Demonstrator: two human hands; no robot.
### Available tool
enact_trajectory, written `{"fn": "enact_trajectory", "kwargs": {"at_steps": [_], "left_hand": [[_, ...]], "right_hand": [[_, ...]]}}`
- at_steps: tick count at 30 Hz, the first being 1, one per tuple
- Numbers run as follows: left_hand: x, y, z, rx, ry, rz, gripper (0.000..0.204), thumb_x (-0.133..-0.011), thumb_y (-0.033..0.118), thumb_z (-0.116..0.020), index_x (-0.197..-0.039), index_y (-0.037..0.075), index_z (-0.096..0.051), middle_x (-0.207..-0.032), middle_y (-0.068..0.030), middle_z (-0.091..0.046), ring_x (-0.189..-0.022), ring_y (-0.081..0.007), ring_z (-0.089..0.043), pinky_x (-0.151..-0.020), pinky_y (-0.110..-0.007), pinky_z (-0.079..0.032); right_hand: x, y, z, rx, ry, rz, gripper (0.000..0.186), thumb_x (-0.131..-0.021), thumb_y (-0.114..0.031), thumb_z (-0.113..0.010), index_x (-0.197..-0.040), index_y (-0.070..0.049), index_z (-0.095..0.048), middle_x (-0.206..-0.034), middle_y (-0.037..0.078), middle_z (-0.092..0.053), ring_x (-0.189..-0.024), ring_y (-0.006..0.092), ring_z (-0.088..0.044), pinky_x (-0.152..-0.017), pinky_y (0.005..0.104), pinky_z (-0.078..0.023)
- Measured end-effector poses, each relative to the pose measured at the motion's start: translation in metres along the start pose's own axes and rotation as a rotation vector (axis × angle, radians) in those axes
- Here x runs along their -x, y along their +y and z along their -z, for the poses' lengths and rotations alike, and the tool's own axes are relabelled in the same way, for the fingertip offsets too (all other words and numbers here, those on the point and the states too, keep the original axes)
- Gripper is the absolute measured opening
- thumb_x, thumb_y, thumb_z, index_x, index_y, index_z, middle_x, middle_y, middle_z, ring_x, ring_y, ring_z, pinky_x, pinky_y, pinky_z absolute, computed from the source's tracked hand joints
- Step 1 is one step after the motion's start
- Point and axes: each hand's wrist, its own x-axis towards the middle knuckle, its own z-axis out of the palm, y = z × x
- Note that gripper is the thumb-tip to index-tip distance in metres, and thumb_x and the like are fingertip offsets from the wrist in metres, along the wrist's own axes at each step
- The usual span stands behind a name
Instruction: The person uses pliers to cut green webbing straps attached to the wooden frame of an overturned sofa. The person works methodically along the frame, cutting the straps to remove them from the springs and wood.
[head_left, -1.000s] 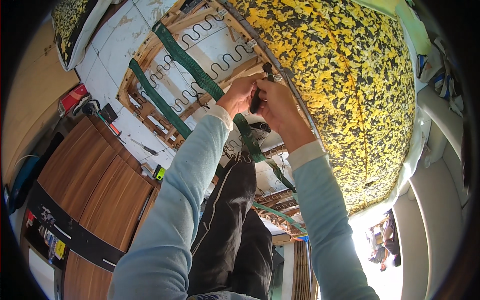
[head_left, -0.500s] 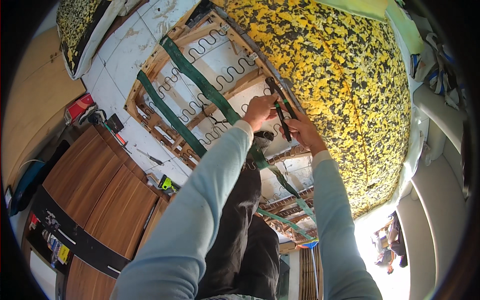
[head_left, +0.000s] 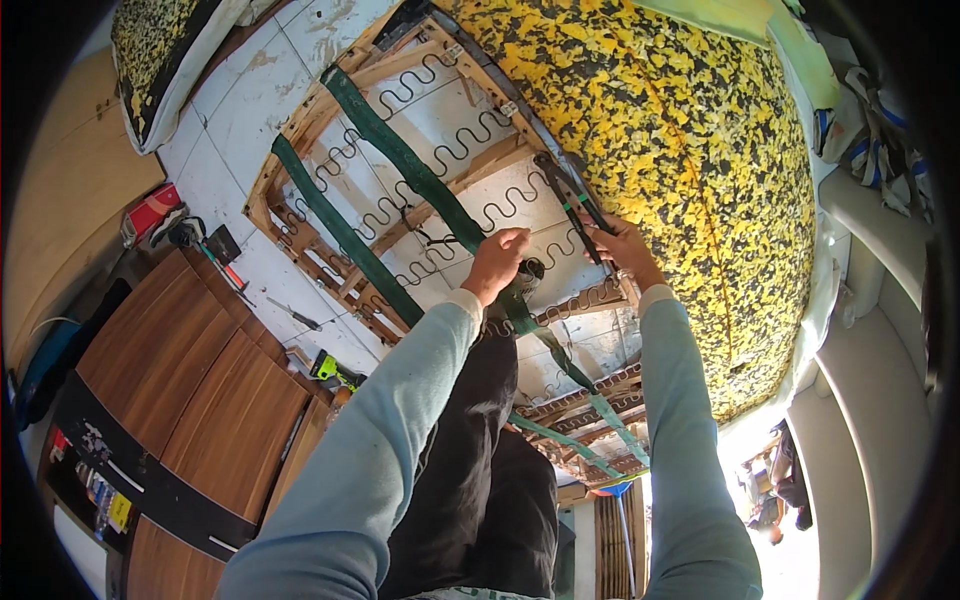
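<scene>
My right hand grips a pair of long black-handled pliers with green bands. Their handles stand apart, and the head points up to the inner edge of the wooden sofa frame, by the end of a zigzag spring. Just left of the pliers, my left hand hovers over a green webbing strap with its fingers curled closed. Whatever is in those fingers, if anything, is hidden. Several zigzag springs cross the frame, and a second green strap runs farther left.
A large yellow-and-black foam pad lies along the frame's right side. To the left are a brown wooden cabinet, a green drill, a screwdriver and a red box on white tiles. My foot stands inside the frame.
My left hand has left the pliers and moved left and down. My right hand has shifted slightly right with the pliers, whose handles are spread wider.
</scene>
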Motion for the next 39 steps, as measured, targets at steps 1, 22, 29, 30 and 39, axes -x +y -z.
{"fn": "enact_trajectory", "kwargs": {"at_steps": [1, 22, 29, 30, 39], "left_hand": [[-0.005, -0.002, 0.002, -0.028, 0.028, -0.018, 0.059, -0.106, 0.052, -0.061, -0.144, 0.007, -0.061, -0.135, -0.0073, -0.069, -0.115, -0.0233, -0.066, -0.093, -0.035, -0.054], [-0.015, 0.126, -0.031, 0.259, -0.289, 0.145, 0.042, -0.102, 0.041, -0.063, -0.075, 0.009, -0.067, -0.060, -0.0021, -0.060, -0.046, -0.0138, -0.049, -0.045, -0.033, -0.043], [-0.037, 0.115, 0.003, -0.083, -0.259, 0.239, 0.051, -0.099, 0.058, -0.063, -0.100, 0.008, -0.072, -0.100, -0.0123, -0.074, -0.083, -0.0202, -0.068, -0.073, -0.038, -0.055], [-0.039, 0.105, -0.005, -0.140, -0.245, 0.238, 0.054, -0.098, 0.060, -0.064, -0.102, 0.007, -0.072, -0.104, -0.0137, -0.074, -0.089, -0.0207, -0.068, -0.078, -0.038, -0.055], [-0.015, 0.036, -0.065, -0.297, -0.150, -0.111, 0.062, -0.098, 0.058, -0.070, -0.117, -0.002, -0.070, -0.104, -0.0132, -0.073, -0.092, -0.0213, -0.067, -0.087, -0.035, -0.054]], "right_hand": [[0.000, 0.006, -0.008, -0.011, -0.003, -0.002, 0.033, -0.104, -0.015, -0.067, -0.136, -0.006, -0.070, -0.094, 0.003, -0.073, -0.074, 0.0148, -0.073, -0.071, 0.0297, -0.063], [0.039, -0.120, -0.101, -0.304, 0.018, -0.258, 0.021, -0.102, -0.013, -0.054, -0.111, 0.004, -0.063, -0.098, 0.020, -0.075, -0.080, 0.0291, -0.075, -0.070, 0.0431, -0.062], [0.038, -0.104, -0.138, -0.066, 0.151, -0.097, 0.016, -0.103, -0.013, -0.058, -0.108, 0.000, -0.065, -0.081, 0.007, -0.062, -0.072, 0.0190, -0.067, -0.061, 0.0333, -0.054], [0.037, -0.079, -0.122, 0.029, 0.119, 0.006, 0.016, -0.103, -0.013, -0.059, -0.110, 0.000, -0.065, -0.083, 0.007, -0.063, -0.071, 0.0174, -0.066, -0.061, 0.0318, -0.054], [0.096, 0.035, -0.032, 0.040, 0.154, 0.162, 0.034, -0.101, -0.008, -0.065, -0.134, -0.004, -0.067, -0.100, 0.000, -0.075, -0.081, 0.0048, -0.060, -0.069, 0.0223, -0.048]]}}
